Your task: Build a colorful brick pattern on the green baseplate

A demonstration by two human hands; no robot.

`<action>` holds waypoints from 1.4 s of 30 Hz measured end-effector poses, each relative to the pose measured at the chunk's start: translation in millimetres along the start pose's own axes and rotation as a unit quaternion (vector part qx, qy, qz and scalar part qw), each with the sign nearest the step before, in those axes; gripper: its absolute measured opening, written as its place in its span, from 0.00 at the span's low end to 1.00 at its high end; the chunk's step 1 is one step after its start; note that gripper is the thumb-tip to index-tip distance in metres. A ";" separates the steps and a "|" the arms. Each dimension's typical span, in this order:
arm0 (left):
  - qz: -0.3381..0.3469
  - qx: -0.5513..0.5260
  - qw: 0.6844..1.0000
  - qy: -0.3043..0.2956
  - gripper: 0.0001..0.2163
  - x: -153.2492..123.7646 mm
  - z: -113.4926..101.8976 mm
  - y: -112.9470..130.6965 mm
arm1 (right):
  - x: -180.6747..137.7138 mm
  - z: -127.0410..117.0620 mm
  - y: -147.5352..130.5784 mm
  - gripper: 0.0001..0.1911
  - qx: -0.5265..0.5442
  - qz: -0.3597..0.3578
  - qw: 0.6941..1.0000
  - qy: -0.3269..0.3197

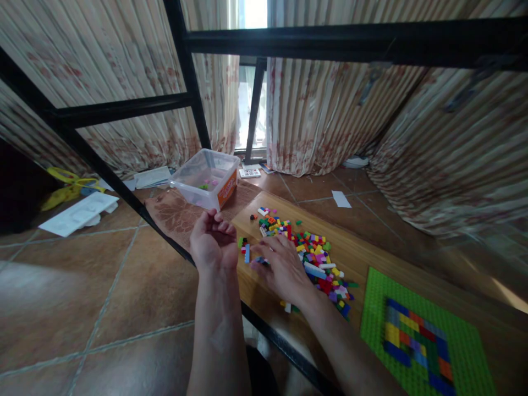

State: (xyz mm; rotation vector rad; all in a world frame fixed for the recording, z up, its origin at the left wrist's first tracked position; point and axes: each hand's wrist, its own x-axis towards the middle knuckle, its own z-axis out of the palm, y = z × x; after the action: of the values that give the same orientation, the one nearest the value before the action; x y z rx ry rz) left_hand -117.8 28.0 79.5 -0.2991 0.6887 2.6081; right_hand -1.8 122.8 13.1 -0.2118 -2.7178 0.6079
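My left hand is turned palm up beside the table's left edge. Its fingers are curled in over the palm, and whatever lies in them, if anything, is hidden. My right hand is palm down over the pile of small coloured toy bricks, fingers apart and bent toward the tabletop. Under its fingertips are a few dark bricks, partly covered; I see no brick gripped. Between the hands lies a light-blue brick, near several small green, black and red ones. A longer blue brick is just right of my right hand.
On the wooden table, a green baseplate carries a low build of coloured bricks. Behind my left hand a clear plastic box with a few bricks stands on a brown mat. A black metal frame crosses the view; papers lie on the tiles.
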 end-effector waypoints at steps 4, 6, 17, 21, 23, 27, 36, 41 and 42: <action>-0.006 0.003 1.000 -0.011 0.09 0.4 -1.7 -0.8 | -3.9 9.9 -1.8 0.06 0.006 -0.011 0.999 -0.030; -0.005 0.010 1.000 -0.013 0.08 1.9 -2.8 -1.4 | -6.0 11.1 -2.5 0.05 0.050 0.013 0.999 -0.002; -0.113 0.464 0.811 -0.338 0.11 -13.9 -1.4 -42.4 | -43.8 -39.8 1.5 0.12 0.651 0.354 0.595 0.311; -0.125 0.501 0.705 -0.486 0.13 -31.4 0.5 -70.8 | -62.3 -56.6 -1.1 0.14 0.667 0.357 0.540 0.369; -0.123 0.513 0.686 -0.501 0.12 -41.1 2.8 -84.6 | -72.3 -61.6 -2.3 0.15 0.659 0.362 0.537 0.383; -0.119 0.526 0.658 -0.525 0.06 -56.6 5.0 -103.8 | -91.9 -67.0 -0.6 0.16 0.629 0.394 0.538 0.399; -0.183 0.557 0.587 -0.558 0.07 -53.9 -4.8 -110.3 | -120.6 -49.8 14.3 0.17 0.639 0.407 0.537 0.371; -0.159 0.583 0.573 -0.554 0.06 -51.7 -8.0 -111.4 | -121.3 -49.8 19.4 0.19 0.637 0.396 0.574 0.330; -0.159 0.581 0.570 -0.559 0.06 -52.5 -8.2 -113.0 | -120.3 -51.0 19.3 0.19 0.638 0.391 0.580 0.321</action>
State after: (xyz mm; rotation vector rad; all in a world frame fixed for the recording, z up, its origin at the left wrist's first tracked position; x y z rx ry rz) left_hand -19.4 94.6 41.2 1.3397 1.3508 1.0223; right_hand 129.9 133.6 11.8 -0.9645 -0.8573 1.9983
